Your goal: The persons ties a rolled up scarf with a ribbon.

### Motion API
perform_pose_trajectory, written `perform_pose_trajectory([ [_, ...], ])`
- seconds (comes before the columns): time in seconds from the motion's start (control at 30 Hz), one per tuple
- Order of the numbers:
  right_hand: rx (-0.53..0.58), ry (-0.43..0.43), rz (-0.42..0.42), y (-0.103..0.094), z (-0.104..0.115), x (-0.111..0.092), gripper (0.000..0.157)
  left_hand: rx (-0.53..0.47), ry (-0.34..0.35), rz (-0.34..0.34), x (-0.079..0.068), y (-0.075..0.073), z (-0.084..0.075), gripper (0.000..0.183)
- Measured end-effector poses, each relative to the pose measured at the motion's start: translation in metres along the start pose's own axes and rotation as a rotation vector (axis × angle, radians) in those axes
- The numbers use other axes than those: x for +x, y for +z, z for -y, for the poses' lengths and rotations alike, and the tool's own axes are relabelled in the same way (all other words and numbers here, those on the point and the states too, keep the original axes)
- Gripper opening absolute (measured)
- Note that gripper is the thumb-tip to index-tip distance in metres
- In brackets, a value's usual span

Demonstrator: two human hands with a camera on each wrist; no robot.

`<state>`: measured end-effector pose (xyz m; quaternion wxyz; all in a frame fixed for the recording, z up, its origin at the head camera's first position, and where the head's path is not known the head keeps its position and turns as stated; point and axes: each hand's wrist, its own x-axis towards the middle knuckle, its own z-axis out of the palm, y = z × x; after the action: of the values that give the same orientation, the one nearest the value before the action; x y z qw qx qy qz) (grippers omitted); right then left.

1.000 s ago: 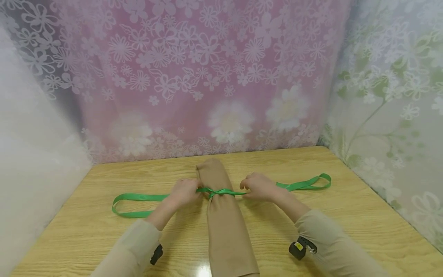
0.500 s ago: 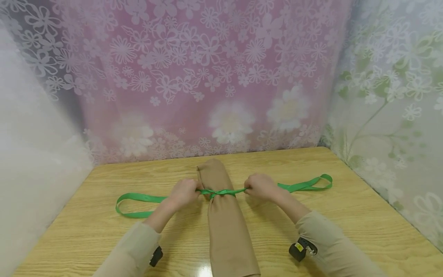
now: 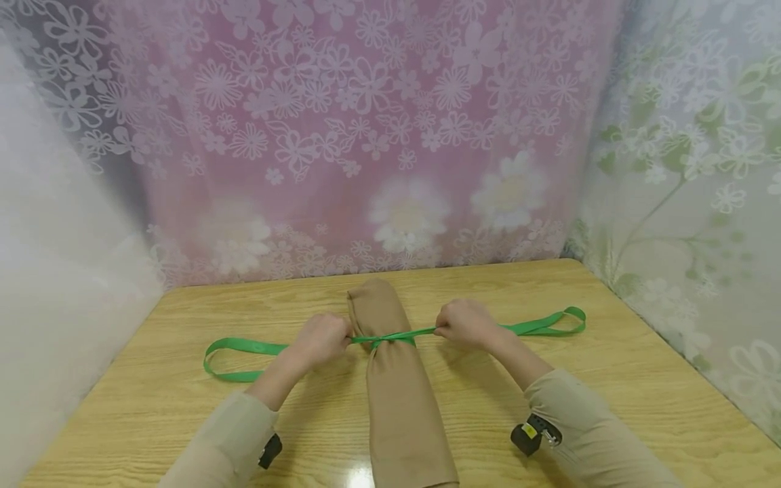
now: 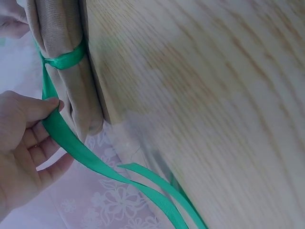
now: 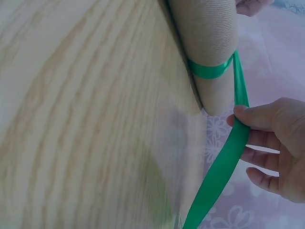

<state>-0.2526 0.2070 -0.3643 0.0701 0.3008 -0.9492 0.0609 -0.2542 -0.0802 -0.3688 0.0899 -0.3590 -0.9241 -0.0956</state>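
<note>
A rolled tan cloth (image 3: 405,407) lies lengthwise on the table, cinched near its far part by a green ribbon (image 3: 421,333) that wraps around it and crosses on top. Left of the roll, my left hand (image 3: 323,337) pinches one end of the ribbon between thumb and forefinger, as the left wrist view also shows. My right hand (image 3: 466,321) pinches the other end on the right side, the thumb pressing the ribbon in the right wrist view. Between the hands the ribbon runs taut. Its loose tails pass beyond each hand and loop on the table.
The wooden table (image 3: 152,420) backs onto a pink floral curtain (image 3: 366,135). Pale curtains hang at the left and right sides. A black wrist camera (image 3: 526,439) is strapped below the right sleeve, another (image 3: 270,451) below the left.
My right hand has closed its fingers on the ribbon and moved slightly up and right. The ribbon between the hands has been drawn straighter and tighter across the roll.
</note>
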Motion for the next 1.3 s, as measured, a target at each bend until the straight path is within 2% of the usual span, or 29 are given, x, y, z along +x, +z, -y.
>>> perform_pose_trajectory([
  [0.2,-0.043,-0.039,-0.032,-0.0025,-0.0012,0.0021,0.008,0.026,0.009,0.009,-0.0005,-0.0020,-0.0001,0.021],
  [0.47,-0.067,-0.007,-0.010,-0.0018,0.0011,0.0007,0.006,0.039,0.041,0.043,-0.0027,-0.0031,0.0016,0.034],
  [0.8,-0.064,0.011,0.021,-0.0034,0.0046,0.0017,0.007,0.051,0.053,0.054,-0.0058,-0.0045,0.0027,0.033],
  [0.93,-0.059,0.010,0.017,-0.0041,0.0047,0.0021,0.007,0.080,0.068,0.039,-0.0062,-0.0043,0.0033,0.033],
  [1.07,-0.037,0.010,0.025,-0.0053,0.0035,0.0023,0.007,0.108,0.082,0.028,-0.0063,-0.0042,0.0036,0.031],
  [1.3,0.022,-0.021,0.079,-0.0043,-0.0017,0.0028,0.010,0.094,0.074,0.026,-0.0039,-0.0047,0.0046,0.029],
])
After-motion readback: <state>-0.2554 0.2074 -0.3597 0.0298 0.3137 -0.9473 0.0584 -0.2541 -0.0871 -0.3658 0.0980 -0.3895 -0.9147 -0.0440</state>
